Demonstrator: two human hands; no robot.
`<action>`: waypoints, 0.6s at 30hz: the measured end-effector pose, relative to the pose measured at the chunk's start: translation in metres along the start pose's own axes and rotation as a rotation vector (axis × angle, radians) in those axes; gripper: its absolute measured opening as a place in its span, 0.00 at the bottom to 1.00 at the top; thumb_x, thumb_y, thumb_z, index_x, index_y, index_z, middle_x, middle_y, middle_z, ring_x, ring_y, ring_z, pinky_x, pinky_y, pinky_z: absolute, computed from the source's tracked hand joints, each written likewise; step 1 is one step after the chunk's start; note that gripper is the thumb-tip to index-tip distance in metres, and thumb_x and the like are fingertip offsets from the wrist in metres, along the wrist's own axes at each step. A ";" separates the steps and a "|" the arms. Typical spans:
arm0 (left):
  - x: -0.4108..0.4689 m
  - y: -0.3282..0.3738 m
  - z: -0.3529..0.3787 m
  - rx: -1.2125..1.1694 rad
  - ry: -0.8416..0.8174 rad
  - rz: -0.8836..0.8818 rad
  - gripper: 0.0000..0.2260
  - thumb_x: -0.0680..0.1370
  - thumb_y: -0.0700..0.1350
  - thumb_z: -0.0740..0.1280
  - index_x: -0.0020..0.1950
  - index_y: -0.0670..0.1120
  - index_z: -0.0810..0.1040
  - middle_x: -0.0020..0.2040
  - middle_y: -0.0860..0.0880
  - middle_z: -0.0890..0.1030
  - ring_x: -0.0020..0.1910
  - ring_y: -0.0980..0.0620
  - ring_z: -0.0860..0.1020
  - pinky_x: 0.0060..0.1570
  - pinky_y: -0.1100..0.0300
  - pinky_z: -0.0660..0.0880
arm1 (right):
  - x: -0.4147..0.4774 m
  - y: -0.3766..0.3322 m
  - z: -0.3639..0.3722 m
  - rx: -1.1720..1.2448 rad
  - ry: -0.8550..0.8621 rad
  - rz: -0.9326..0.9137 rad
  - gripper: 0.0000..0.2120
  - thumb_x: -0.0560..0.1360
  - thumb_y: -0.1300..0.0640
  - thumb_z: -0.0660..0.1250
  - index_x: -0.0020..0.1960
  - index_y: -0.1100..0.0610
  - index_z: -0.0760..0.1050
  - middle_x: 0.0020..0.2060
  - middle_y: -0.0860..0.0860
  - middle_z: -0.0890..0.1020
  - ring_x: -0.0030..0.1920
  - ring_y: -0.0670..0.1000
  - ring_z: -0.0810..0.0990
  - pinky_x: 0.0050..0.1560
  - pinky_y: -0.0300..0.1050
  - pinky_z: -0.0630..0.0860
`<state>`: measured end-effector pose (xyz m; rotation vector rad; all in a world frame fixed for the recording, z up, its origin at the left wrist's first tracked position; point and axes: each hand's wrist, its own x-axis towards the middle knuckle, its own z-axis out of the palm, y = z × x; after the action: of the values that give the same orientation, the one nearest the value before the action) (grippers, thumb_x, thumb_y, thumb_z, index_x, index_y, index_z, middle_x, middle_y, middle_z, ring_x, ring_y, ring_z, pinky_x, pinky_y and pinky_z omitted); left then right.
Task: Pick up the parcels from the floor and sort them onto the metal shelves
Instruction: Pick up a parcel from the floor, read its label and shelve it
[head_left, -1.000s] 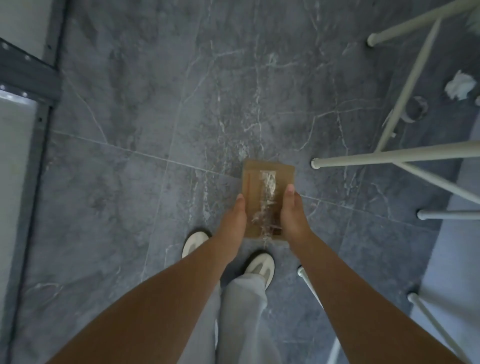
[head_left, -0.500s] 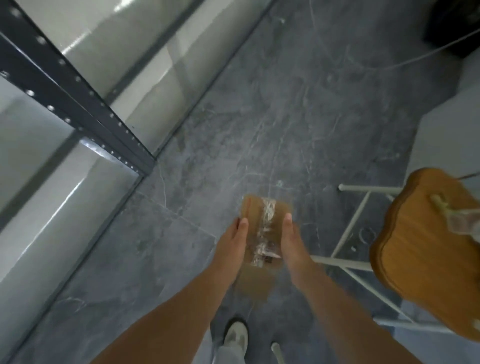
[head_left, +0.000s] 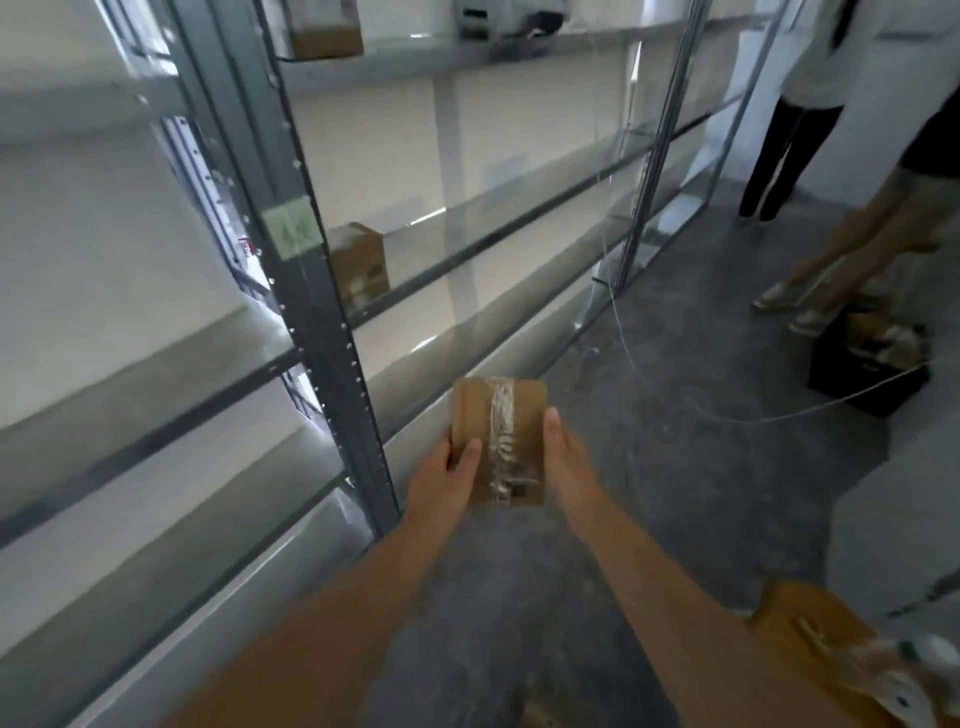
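Observation:
A small brown cardboard parcel with clear tape down its middle is held in front of me at about waist height. My left hand grips its left edge, thumb on top. My right hand holds its right edge with the thumb along the side. The grey metal shelves run along my left. One brown parcel stands on a middle shelf just behind the upright post. Another brown parcel sits on a higher shelf at the top of the view.
Two other people stand at the right: dark trousers at the back, bare legs nearer. A black crate sits on the grey floor by them. A thin white cable lies across the floor. A wooden stool seat is at bottom right.
My view has risen from the floor to the shelves. Both hands lifted the parcel off the floor and keep holding it. The stool has moved to the bottom right of the view.

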<state>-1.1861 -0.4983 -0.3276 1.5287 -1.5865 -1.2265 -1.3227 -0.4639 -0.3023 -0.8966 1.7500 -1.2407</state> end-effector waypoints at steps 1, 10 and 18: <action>-0.005 0.016 -0.015 0.000 0.039 0.042 0.19 0.83 0.52 0.62 0.73 0.48 0.72 0.63 0.48 0.81 0.62 0.46 0.80 0.62 0.56 0.74 | -0.004 -0.022 0.004 -0.002 -0.003 -0.038 0.22 0.84 0.46 0.51 0.67 0.56 0.76 0.63 0.54 0.80 0.63 0.54 0.78 0.69 0.53 0.71; -0.057 0.110 -0.147 -0.079 0.277 0.289 0.20 0.82 0.57 0.62 0.73 0.52 0.72 0.58 0.52 0.82 0.54 0.54 0.81 0.55 0.62 0.78 | -0.062 -0.173 0.043 -0.037 -0.173 -0.252 0.18 0.85 0.54 0.49 0.71 0.51 0.70 0.63 0.53 0.79 0.61 0.54 0.78 0.68 0.55 0.73; -0.140 0.120 -0.263 -0.149 0.438 0.412 0.21 0.79 0.54 0.68 0.71 0.51 0.73 0.59 0.53 0.82 0.50 0.61 0.81 0.41 0.77 0.76 | -0.151 -0.250 0.106 0.102 -0.313 -0.318 0.14 0.84 0.49 0.54 0.60 0.52 0.75 0.52 0.50 0.82 0.48 0.47 0.80 0.52 0.45 0.79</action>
<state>-0.9774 -0.4265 -0.0941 1.1941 -1.3883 -0.7049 -1.1370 -0.4406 -0.0545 -1.2693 1.3212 -1.2934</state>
